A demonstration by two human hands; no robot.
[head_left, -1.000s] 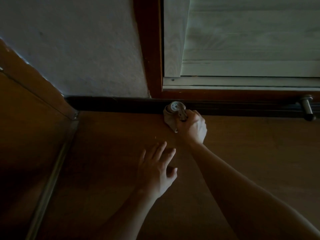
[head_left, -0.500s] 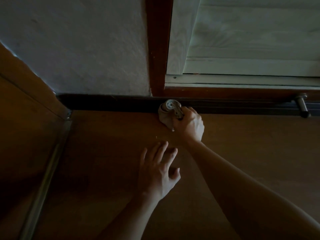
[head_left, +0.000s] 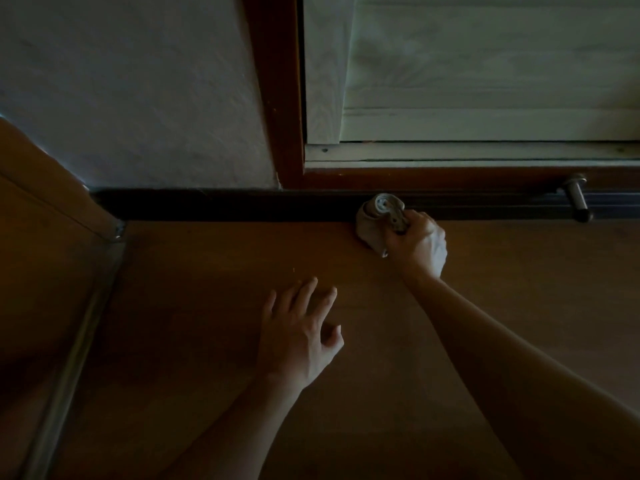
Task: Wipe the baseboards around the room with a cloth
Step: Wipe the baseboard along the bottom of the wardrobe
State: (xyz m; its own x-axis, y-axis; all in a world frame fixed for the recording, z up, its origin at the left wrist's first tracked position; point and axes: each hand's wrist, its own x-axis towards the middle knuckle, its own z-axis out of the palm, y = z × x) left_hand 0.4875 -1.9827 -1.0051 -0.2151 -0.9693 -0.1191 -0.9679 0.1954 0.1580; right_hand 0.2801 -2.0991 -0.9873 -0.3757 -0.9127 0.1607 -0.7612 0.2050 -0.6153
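Note:
A dark baseboard (head_left: 214, 206) runs along the foot of the white wall and on under the red-brown door frame. My right hand (head_left: 417, 245) grips a bunched grey cloth (head_left: 375, 216) and presses it against the baseboard just right of the frame's post. My left hand (head_left: 299, 336) lies flat on the brown wooden floor, fingers spread, holding nothing, well short of the baseboard.
A metal door stop (head_left: 576, 200) sticks out from the baseboard at the far right. A pale door or shutter (head_left: 485, 81) fills the frame (head_left: 277, 98) above. On the left, a metal strip (head_left: 79, 341) runs along the floor beside a brown panel.
My right hand and the cloth have slid a little to the right along the baseboard. My left hand has stayed on the floor.

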